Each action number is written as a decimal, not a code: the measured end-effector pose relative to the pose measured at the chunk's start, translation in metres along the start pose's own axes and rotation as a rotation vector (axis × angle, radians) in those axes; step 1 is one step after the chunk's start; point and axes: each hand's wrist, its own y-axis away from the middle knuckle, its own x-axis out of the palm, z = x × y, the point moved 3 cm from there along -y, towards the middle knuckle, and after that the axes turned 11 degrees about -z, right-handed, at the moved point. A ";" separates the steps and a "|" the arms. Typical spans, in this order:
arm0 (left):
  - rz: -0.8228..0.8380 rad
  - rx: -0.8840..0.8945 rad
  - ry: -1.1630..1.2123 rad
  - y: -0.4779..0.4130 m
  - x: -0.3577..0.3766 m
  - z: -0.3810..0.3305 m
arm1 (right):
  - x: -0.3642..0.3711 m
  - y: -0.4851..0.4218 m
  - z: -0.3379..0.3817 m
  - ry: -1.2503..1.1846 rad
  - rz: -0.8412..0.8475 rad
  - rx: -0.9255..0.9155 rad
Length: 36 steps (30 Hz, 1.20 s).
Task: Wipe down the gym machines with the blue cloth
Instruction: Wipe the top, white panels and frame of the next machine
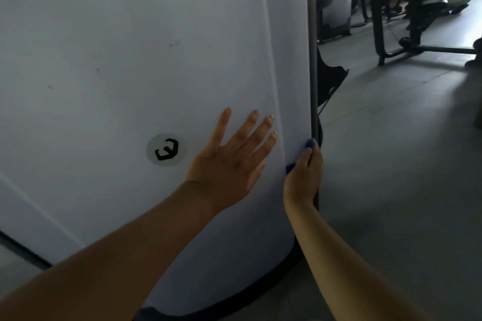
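The head view looks down along the smooth white curved plastic shroud [130, 60] of a gym machine, with a round grey sticker bearing a black logo [167, 150] low on it. The left hand [232, 156] lies flat on the panel, all 5 fingers spread, holding nothing. The right hand [303, 174] holds the blue cloth [309, 144] against the shroud's right edge, just beside the grey vertical trim strip [313, 60]. Its fingers bend over the cloth, so only 2 small blue bits peek out, at the fingertips and under the palm. Grey floor [391, 164] and dark-framed machines [417, 8] lie beyond.

The cloth looks soft, light and easily bunched. It is best kept wadded under palm and fingers so that it does not slip on the slick plastic. The shroud seems stiff enough to take firm pressure.
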 end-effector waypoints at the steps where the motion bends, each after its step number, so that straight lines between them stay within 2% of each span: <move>1: 0.003 0.003 -0.020 0.000 0.001 -0.001 | 0.006 -0.003 0.007 -0.005 0.023 -0.065; 3: 0.008 0.006 -0.027 0.001 0.001 -0.001 | 0.008 -0.001 -0.002 0.024 0.046 -0.136; 7: 0.002 -0.002 -0.014 0.001 0.000 0.000 | -0.019 0.012 -0.051 0.069 -0.092 0.092; 9: -0.014 0.005 -0.026 0.000 0.001 -0.002 | -0.018 0.003 -0.053 0.067 -0.087 0.115; 11: -0.035 0.002 -0.041 0.002 0.002 -0.002 | -0.008 -0.009 -0.036 0.016 -0.060 0.093; 13: -0.042 0.010 -0.053 0.002 0.003 -0.003 | -0.002 -0.007 -0.020 -0.041 -0.011 -0.012; 15: -0.049 0.009 -0.045 0.002 0.002 -0.002 | -0.007 0.004 -0.037 -0.029 -0.004 -0.068; 18: -0.059 0.001 -0.047 0.001 0.001 -0.001 | -0.026 0.014 -0.093 -0.045 -0.138 0.140; 20: -0.060 -0.002 -0.040 0.000 0.001 -0.002 | -0.026 0.006 -0.100 -0.023 -0.157 0.218; 22: -0.058 0.005 -0.052 0.002 0.002 -0.002 | -0.016 -0.005 -0.085 -0.024 -0.110 0.189; 24: -0.055 0.010 -0.072 0.003 0.002 -0.003 | -0.005 -0.004 -0.067 -0.069 -0.044 0.056; 26: -0.058 0.004 -0.064 0.003 0.002 -0.004 | -0.014 0.000 -0.085 -0.062 -0.051 -0.001; 30: -0.050 0.009 -0.067 0.001 0.001 -0.003 | -0.034 -0.006 -0.133 -0.046 -0.156 0.213; 34: -0.052 0.012 -0.078 0.001 0.001 -0.003 | -0.021 -0.004 -0.098 -0.033 -0.098 0.029; 36: -0.052 0.010 -0.079 0.001 0.001 -0.003 | -0.028 0.004 -0.111 -0.019 -0.073 -0.012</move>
